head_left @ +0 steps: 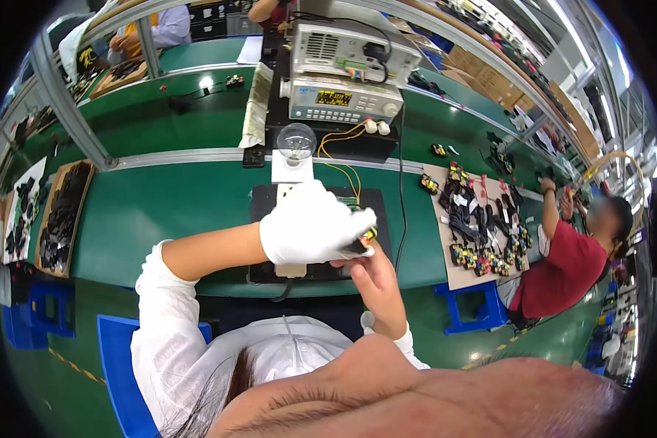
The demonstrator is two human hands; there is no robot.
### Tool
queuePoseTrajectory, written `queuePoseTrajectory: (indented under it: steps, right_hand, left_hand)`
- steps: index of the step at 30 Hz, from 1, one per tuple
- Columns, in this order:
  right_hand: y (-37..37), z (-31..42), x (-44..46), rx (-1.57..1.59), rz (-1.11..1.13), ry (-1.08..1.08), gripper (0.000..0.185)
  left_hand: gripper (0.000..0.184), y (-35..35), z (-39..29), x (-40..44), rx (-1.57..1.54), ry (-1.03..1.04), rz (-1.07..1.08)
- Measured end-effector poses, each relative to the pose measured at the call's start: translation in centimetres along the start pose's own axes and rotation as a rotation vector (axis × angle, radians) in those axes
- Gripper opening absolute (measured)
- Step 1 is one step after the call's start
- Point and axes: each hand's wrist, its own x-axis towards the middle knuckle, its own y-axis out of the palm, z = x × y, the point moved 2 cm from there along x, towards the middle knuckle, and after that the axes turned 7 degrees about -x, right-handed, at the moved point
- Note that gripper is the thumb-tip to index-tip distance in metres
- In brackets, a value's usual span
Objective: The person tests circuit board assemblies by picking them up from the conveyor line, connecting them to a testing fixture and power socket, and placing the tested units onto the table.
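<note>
My left hand (310,223), in a white glove, reaches across over a black fixture (376,201) on the green bench. Its fingers are closed on a small circuit board (370,234) with yellow and copper-coloured parts and a dark piece under it. The glove hides most of that board. My right hand (379,288) is bare, palm turned up, just below the board. Its fingertips meet the board's lower edge, and the thumb lies apart; whether it grips the board cannot be made out.
Behind the fixture stand a clear glass bulb (296,142) and stacked electronic instruments (343,98) with yellow wires. To the right, a cardboard sheet (452,271) carries several boards with black cables. A tray (64,219) of black parts lies left. A co-worker in a red shirt (566,274) sits at right.
</note>
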Motion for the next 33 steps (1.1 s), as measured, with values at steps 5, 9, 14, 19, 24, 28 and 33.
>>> queuePoseTrajectory:
  steps: [5,9,14,19,24,28,33]
  right_hand:
    - [1.0,-0.2,-0.3,-0.035,-0.330,-0.139,0.059]
    - [0.2,0.6,-0.8,0.101,-0.323,-0.108,0.068]
    - [-4.6,2.8,-2.2,0.019,-0.351,-0.180,0.080]
    - [-14.4,5.3,1.4,-0.211,-0.254,-0.109,0.047]
    - [-21.2,5.3,12.8,-0.886,-0.534,-0.090,0.037]
    - [-24.4,1.7,21.4,-1.137,-0.782,-0.290,0.046]
    - [-26.3,-10.8,26.6,-0.951,-0.801,-0.106,0.048]
  left_hand:
    - [0.040,0.7,-2.7,-0.1,0.256,0.445,-0.287]
    - [0.044,1.1,-2.4,0.2,0.291,0.513,-0.408]
    - [0.035,0.8,-0.2,-2.4,-0.005,0.449,-0.163]
    - [0.025,1.8,5.9,-8.5,0.037,0.235,-0.475]
    - [0.027,4.0,9.6,-12.3,-0.104,0.136,-0.040]
    - [0.032,4.0,9.4,-11.9,-0.092,0.129,-0.119]
    - [0.042,4.0,9.3,-12.2,-0.065,0.099,-0.077]
